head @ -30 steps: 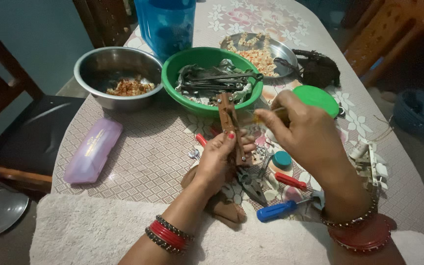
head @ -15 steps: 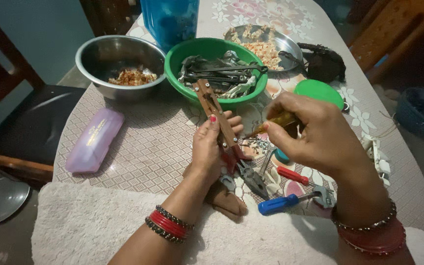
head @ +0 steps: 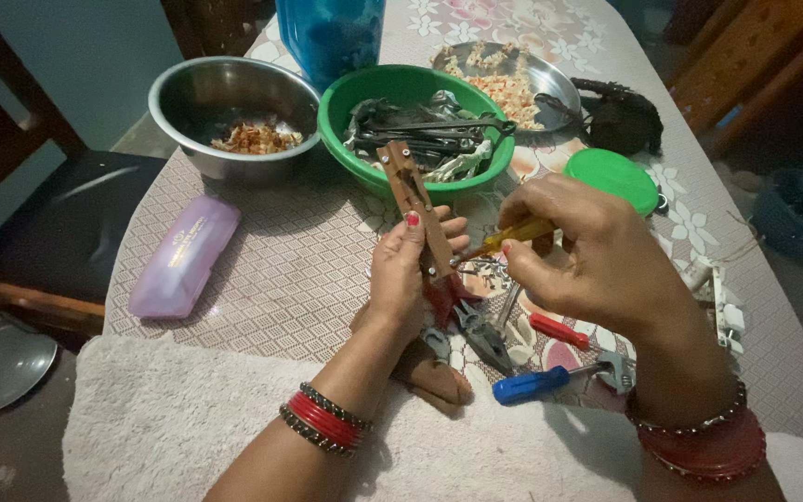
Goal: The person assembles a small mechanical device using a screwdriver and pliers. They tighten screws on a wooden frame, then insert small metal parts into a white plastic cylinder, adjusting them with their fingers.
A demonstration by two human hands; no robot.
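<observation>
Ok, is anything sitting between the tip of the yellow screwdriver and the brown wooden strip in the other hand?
Nothing visible does. The right hand holds the yellow screwdriver with its tip right at the brown wooden strip, which the left hand grips upright. The pliers and other tools lie lower on the table, out of the way.

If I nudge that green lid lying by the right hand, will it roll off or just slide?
The green lid lies flat on the tablecloth, so it would probably slide, not roll. It looks like thin plastic, likely light, so a slight push may send it far. It sits close to the table's right edge, beside a dark pouch, so push gently.
</observation>
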